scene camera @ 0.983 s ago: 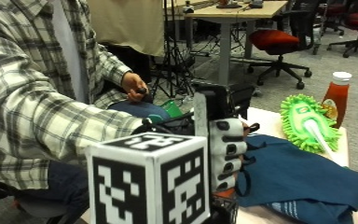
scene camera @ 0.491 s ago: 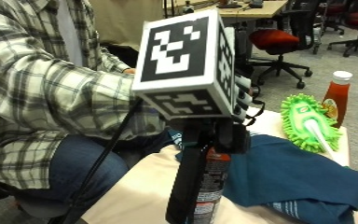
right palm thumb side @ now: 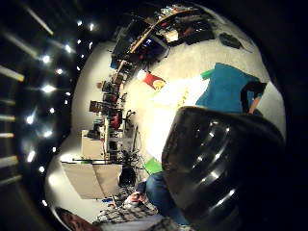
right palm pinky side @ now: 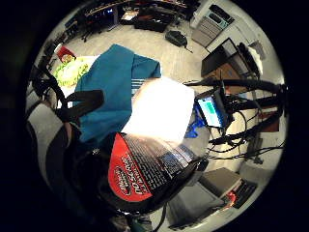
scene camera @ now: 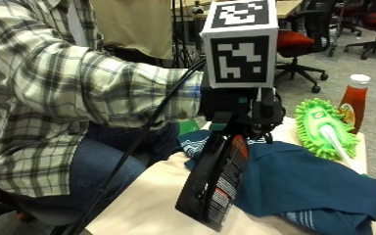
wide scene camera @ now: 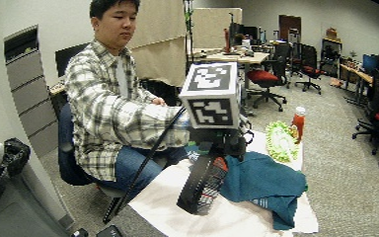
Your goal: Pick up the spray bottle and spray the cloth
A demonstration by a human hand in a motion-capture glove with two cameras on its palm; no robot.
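The gloved right hand point(scene camera: 243, 110) grips the top of the black spray bottle point(scene camera: 214, 178), now lifted and tilted above the table point(scene camera: 149, 205), where 1 second ago it stood low. The teal cloth point(scene camera: 305, 181) lies just beside it. Pickup looks done; spraying remains.

Black spray bottle point(scene camera: 215, 182) (red label); teal cloth point(scene camera: 298, 182); plaid sleeve point(scene camera: 103, 83).

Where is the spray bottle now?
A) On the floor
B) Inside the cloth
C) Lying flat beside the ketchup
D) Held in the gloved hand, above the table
D: the gloved hand grips the spray bottle from its top, tilted over the table beside the cloth.
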